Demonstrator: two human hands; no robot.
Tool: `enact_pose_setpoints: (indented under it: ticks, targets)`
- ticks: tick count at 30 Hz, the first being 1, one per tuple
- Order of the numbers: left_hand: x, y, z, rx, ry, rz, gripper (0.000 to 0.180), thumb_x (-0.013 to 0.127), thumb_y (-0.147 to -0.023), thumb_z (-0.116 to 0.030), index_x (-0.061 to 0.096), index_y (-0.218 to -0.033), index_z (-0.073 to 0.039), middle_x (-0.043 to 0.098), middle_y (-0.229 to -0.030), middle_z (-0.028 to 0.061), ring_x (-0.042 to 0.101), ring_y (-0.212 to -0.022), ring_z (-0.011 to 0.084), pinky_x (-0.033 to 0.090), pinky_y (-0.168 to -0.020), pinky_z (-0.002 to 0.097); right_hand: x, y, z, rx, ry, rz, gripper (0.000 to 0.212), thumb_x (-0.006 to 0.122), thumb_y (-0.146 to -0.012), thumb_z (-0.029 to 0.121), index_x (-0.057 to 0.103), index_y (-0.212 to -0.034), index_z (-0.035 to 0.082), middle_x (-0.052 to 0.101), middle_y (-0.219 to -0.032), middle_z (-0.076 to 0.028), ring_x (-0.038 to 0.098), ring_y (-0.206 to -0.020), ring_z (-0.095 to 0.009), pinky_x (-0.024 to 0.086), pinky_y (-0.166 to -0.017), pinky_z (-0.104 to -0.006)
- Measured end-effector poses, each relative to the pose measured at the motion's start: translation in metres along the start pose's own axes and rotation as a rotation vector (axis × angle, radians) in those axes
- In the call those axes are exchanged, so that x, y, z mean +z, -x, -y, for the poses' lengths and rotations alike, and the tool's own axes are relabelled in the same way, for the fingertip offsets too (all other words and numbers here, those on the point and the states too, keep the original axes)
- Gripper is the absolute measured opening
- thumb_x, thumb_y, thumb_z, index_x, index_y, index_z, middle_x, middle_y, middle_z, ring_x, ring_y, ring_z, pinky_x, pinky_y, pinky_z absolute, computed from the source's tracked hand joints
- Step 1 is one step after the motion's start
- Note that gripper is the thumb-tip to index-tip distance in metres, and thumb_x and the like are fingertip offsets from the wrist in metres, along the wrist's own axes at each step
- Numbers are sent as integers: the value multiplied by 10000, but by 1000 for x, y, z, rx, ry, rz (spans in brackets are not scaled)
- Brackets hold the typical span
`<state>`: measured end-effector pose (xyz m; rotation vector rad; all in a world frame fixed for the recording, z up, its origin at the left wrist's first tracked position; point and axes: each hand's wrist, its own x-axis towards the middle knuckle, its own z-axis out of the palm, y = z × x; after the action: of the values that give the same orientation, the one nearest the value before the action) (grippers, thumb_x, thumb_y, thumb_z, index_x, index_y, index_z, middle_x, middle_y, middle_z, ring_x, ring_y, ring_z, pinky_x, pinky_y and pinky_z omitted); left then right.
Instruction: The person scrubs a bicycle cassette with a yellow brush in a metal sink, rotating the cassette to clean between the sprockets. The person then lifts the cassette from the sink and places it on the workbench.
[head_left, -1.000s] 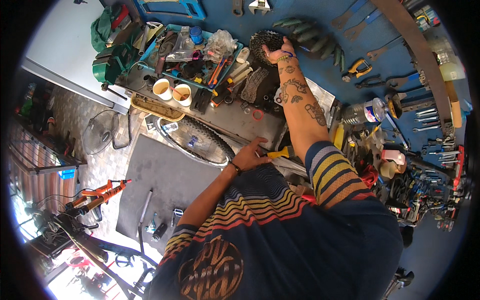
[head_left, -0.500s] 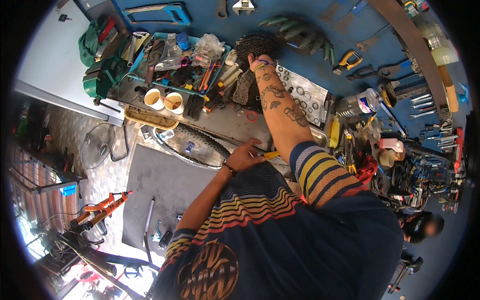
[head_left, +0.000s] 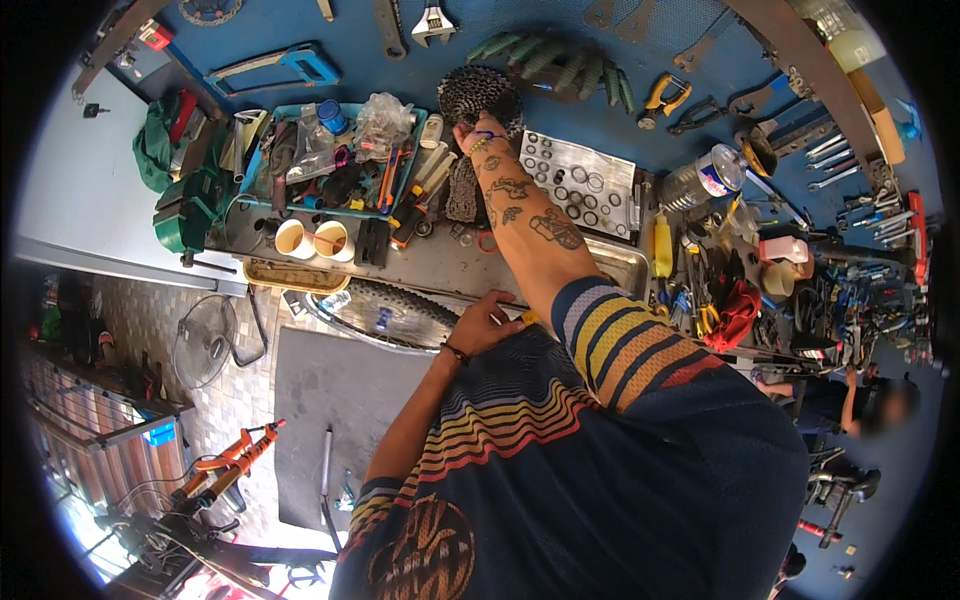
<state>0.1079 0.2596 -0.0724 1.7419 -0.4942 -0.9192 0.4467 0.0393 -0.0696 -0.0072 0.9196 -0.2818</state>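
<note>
My right hand (head_left: 476, 131) reaches across the bench to a dark bicycle cassette (head_left: 478, 92) standing against the blue wall. Its fingers are closed at the cassette's lower edge, with their tips partly hidden. Just below hangs or lies a bunched chain (head_left: 463, 192), left of my forearm. My left hand (head_left: 482, 325) is low in front of my shirt, by the near bench edge, fingers curled around a small yellow object (head_left: 529, 318) whose kind I cannot make out. Right of my right forearm lies a white sheet (head_left: 610, 160) with several rings and seals on it.
A blue tray (head_left: 268, 150) of tools and bags sits left, beside two cream cups (head_left: 294, 240) and a green vise (head_left: 183, 215). Below the bench edge leans a bicycle wheel (head_left: 400, 300). Tools, a clear jar (head_left: 705, 180) and a red cloth (head_left: 738, 315) crowd the right. Another person (head_left: 830, 400) is far right.
The view has shifted, so the bench and wall sit further left. Both hands keep their places, the right at the cassette. More of the person at far right shows.
</note>
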Motion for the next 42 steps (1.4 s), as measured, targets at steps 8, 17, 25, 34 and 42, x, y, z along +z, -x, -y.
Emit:
enact_pose_setpoints:
  ticks: [8,17,25,34,42]
  targets:
    - [0,0,1,122,21,-26,671,909,-876,-429,648,-1380,-71,791,-913,108,779,-869,248,598,-795,391,-4,-25,-9,-90,69,25,418,530,-1099,258,564,-1472,72,601,-1436,-191,651,-1105,-297,504,-814,-437]
    - [-3,9,-12,107,185,-48,533,818,-993,-373,637,-1373,-46,770,-906,82,751,-733,150,590,-582,303,2,55,-22,-91,26,-53,303,611,-1095,316,636,-1283,79,609,-1141,-141,618,-923,-247,490,-723,-414]
    - [-13,20,-5,93,237,-184,473,756,-1047,-325,624,-1386,-24,754,-920,106,757,-764,156,618,-569,315,10,70,-46,-91,-10,-96,283,684,-1092,368,700,-1115,86,617,-879,-97,588,-762,-204,477,-642,-393]
    - [-23,42,13,-118,410,-204,504,724,-1068,-386,615,-1382,-7,738,-931,114,757,-787,184,636,-612,323,1,74,-75,-175,-113,226,451,677,-1110,258,569,-1544,201,434,-749,7,407,-609,-150,414,-528,-339]
    - [-25,41,27,-99,408,-254,419,698,-1075,-284,612,-1370,1,759,-979,117,774,-815,196,651,-600,325,-16,92,-57,-97,201,295,194,772,-1053,256,686,-1206,173,397,-803,14,401,-675,-172,438,-607,-403]
